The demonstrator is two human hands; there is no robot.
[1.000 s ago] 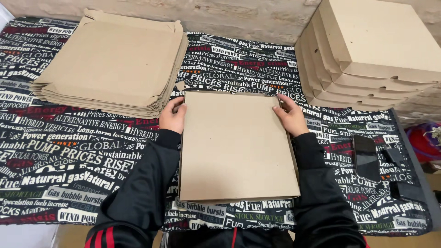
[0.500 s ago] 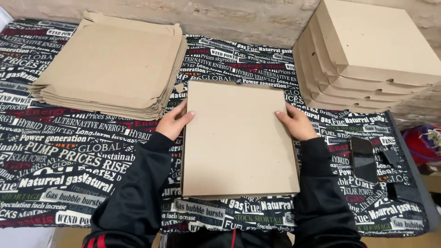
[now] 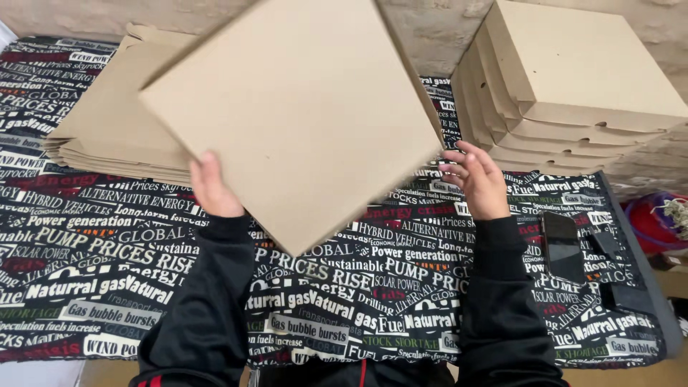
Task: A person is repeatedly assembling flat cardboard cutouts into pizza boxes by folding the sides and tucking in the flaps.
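cardboard box (image 3: 301,115), closed and flat, is held tilted above the worktop (image 3: 93,272). left hand (image 3: 213,188) grips its lower edge; right hand (image 3: 476,180) touches its right edge, fingers loosely curled. it is judged light, stiff, best held at opposite edges.

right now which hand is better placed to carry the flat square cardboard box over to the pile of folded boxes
Probably the right hand. It sits at the flat square brown cardboard box's right edge, on the side nearest the pile of folded cardboard boxes. The left hand grips the lower left edge, on the far side.
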